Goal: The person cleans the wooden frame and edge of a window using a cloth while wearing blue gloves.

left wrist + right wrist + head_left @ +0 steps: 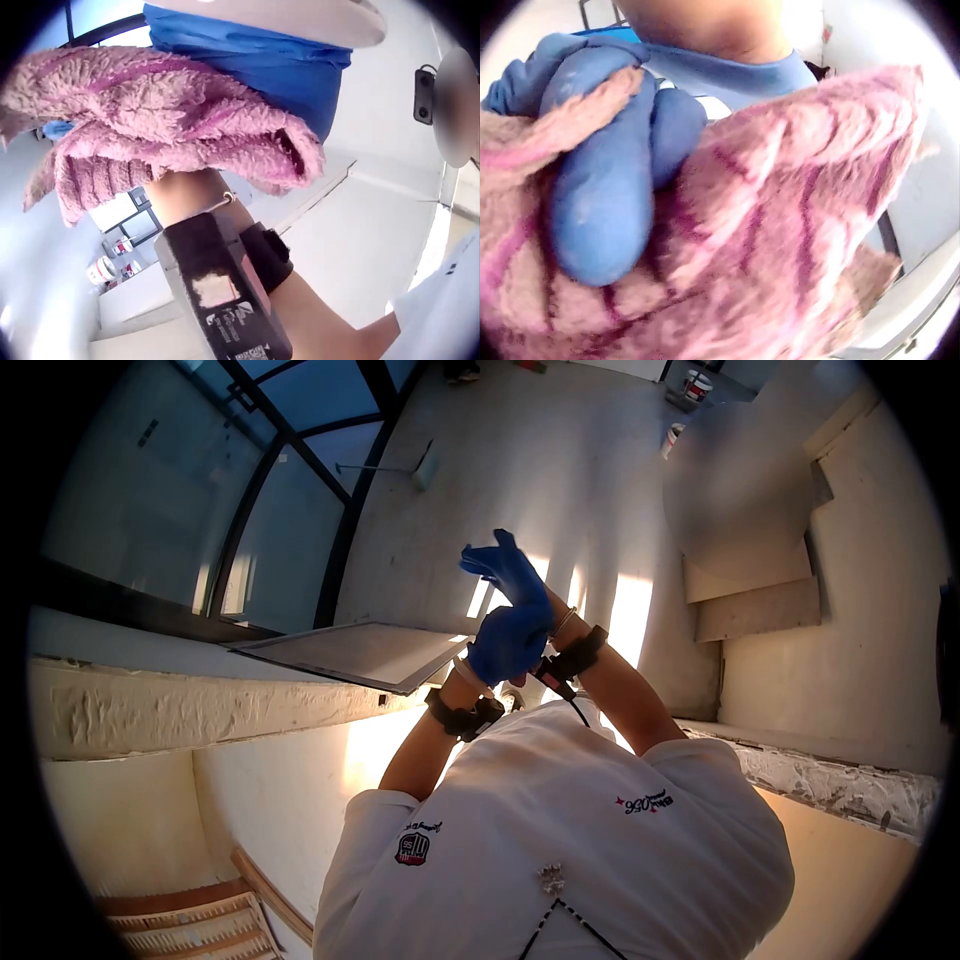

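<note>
Pink, shaggy cloth point(150, 105) with darker magenta stripes is bunched against your right wrist, and your left hand point(508, 643), in a blue glove, grips it with curled fingers that press into its folds. Your right hand point(505, 568), gloved in blue too, is open, its fingers reaching out past your left hand, with the cloth between the two in the left wrist view. You have a black strap with a camera point(221, 289) on your right forearm, and your white shirt point(560, 820) fills the lower part of the head view. Near your left hand is a thin, dark-edged panel point(370, 650); beyond it you have a broom point(426, 468) on the floor point(480, 470) beside the glass doors point(150, 490), and a bucket point(697, 386) stands farther off
</note>
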`<state>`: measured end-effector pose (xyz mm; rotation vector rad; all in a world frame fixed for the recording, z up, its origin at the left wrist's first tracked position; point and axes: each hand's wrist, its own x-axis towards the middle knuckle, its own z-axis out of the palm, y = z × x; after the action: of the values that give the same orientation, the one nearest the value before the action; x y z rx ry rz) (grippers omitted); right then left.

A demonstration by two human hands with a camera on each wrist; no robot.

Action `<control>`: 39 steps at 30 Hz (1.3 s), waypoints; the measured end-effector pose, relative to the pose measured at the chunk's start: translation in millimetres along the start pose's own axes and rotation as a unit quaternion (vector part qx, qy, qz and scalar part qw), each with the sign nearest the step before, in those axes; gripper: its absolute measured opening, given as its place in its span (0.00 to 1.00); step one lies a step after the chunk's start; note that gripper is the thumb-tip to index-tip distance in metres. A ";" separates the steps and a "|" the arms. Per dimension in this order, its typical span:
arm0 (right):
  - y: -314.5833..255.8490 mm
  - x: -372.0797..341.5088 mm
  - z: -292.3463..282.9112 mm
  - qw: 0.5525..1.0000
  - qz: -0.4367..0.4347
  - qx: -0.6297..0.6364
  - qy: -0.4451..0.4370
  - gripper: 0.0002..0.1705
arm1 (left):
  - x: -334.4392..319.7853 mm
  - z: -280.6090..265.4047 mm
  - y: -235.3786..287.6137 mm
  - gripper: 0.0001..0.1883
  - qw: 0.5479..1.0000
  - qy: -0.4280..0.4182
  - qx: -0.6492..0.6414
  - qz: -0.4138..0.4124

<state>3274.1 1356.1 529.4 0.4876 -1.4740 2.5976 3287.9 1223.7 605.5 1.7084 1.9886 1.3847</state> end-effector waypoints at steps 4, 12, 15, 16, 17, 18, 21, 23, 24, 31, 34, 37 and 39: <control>-4.2 -7.3 13.0 0.982 0.143 -0.112 0.061 0.47 | -3.8 -6.1 9.9 0.08 0.988 -0.033 -0.104 -0.106; -17.6 21.4 43.2 0.986 0.079 0.117 -0.086 0.39 | -16.1 -22.5 21.8 0.05 0.964 0.013 -0.159 -0.214; -59.2 17.1 84.8 0.970 0.120 0.209 -0.033 0.51 | -26.3 -57.3 49.0 0.08 0.977 0.023 -0.072 -0.199; -64.8 15.4 88.2 0.948 0.123 0.289 -0.046 0.55 | -29.8 -71.5 57.4 0.08 0.958 0.062 -0.121 -0.251; -70.6 12.1 92.3 0.920 0.126 0.367 -0.057 0.60 | -33.5 -81.6 62.0 0.08 0.933 0.100 -0.170 -0.301; -77.4 7.1 98.0 0.900 0.151 0.409 -0.019 0.61 | -31.7 -84.3 55.5 0.06 0.964 0.221 -0.095 -0.114; -65.5 2.4 92.2 0.880 0.080 0.428 -0.188 0.58 | -31.8 -101.7 49.5 0.10 0.930 0.309 -0.153 -0.125; -64.5 -3.3 89.9 0.885 0.106 0.429 -0.142 0.56 | -30.6 -107.2 49.2 0.12 0.936 0.269 -0.203 -0.103; -62.3 -5.1 88.9 0.889 0.102 0.419 -0.155 0.53 | -31.8 -109.4 51.7 0.14 0.937 0.226 -0.254 -0.081; -75.8 -9.1 94.7 0.928 0.135 0.325 -0.121 0.41 | -30.5 -100.3 67.1 0.20 0.973 0.124 -0.117 -0.155; -67.0 -9.4 82.9 0.948 0.158 0.241 -0.138 0.49 | -30.9 -92.3 59.5 0.16 0.980 0.135 -0.028 -0.142; -73.5 -10.1 91.4 0.964 0.136 0.179 -0.142 0.55 | -28.5 -90.1 54.4 0.13 0.981 0.168 0.057 -0.071; -78.8 -11.6 100.0 0.976 0.113 0.116 -0.145 0.61 | -27.0 -88.8 46.1 0.11 0.978 0.185 0.094 -0.027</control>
<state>3327.2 1312.6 637.3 0.7981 -1.3790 3.0057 3270.4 1150.3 676.5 1.5415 2.4127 1.6407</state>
